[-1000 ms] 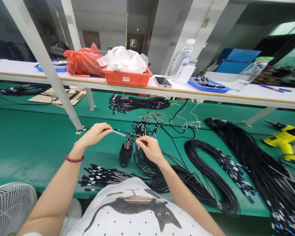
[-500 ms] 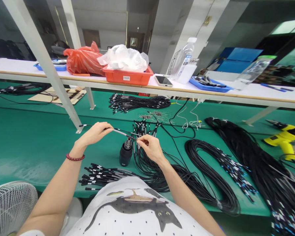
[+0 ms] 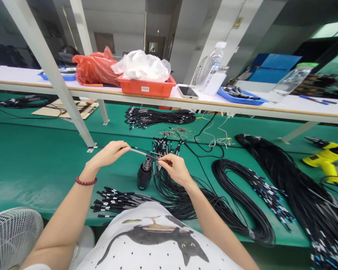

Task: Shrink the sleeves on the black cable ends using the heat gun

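A thin cable (image 3: 138, 151) with a grey sleeve is stretched between my two hands. My left hand (image 3: 112, 153) pinches it at the grey stretch, and a black end pokes out to the left past the wrist. My right hand (image 3: 173, 167) holds the cable's darker part between thumb and fingertips. Just beneath this span a black heat gun (image 3: 144, 175) stands upright, its metal nozzle pointing up close to the cable. Behind my right hand lies a bundle of black cables (image 3: 169, 183) with white-marked ends. More cable ends (image 3: 112, 202) are fanned out near my shirt.
Coiled cables (image 3: 236, 187) and a thick black bundle (image 3: 287, 172) lie to the right, beside a yellow heat gun (image 3: 323, 159). A raised shelf (image 3: 163, 100) carries a red bin (image 3: 146, 88), a phone (image 3: 188, 92) and bottles. A white fan (image 3: 14, 236) stands at lower left.
The cable's left end has dipped slightly. Both hands have shifted very little, still gripping the cable above the black heat gun.
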{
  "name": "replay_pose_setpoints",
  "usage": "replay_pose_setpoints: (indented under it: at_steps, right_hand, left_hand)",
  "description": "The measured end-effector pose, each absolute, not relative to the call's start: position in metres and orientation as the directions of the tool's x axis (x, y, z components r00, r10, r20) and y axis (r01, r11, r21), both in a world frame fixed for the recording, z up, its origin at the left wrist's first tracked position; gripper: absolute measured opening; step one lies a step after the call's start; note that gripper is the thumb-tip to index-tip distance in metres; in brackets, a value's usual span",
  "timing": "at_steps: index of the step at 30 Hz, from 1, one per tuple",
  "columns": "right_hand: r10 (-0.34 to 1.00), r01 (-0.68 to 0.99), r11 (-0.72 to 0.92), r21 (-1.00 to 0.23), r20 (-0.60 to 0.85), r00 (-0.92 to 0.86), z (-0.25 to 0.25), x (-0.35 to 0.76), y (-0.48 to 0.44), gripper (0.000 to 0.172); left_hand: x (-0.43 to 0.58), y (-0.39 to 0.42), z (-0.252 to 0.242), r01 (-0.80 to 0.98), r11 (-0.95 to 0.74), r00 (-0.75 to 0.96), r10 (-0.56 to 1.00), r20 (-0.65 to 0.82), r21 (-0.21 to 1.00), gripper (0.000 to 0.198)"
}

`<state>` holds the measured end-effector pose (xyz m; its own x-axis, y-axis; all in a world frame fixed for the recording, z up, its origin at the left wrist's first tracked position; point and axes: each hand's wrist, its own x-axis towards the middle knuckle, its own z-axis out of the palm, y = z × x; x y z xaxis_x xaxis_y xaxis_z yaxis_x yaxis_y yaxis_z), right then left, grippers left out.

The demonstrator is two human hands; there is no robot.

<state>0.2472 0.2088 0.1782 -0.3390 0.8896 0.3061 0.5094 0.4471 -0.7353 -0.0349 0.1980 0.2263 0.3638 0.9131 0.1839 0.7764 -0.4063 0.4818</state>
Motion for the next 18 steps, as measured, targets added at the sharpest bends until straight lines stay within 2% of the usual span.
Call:
replay_pose_setpoints:
  at_steps: [5,12,18]
  right_hand:
    - [0.882,0.542,0.465,-0.7,0.313,-0.353,0.18,0.248,0.209,0.016]
    - [0.907,0.481,0.417,-0.771,0.325,-0.267,0.179,0.25,0.203,0.011]
    - [0.932,0.407,0.346,-0.845,0.262,-0.25,0.179,0.292,0.186,0.021]
  left_hand:
    - [-0.037,0.199,0.224,0.774,-0.429,0.374,0.903,0.209,0.466,0.035]
    - [-0.034,0.189,0.229,0.753,-0.397,0.341,0.918,0.204,0.525,0.024]
    - [-0.05,0.156,0.245,0.81,-0.317,0.293,0.948,0.127,0.493,0.029]
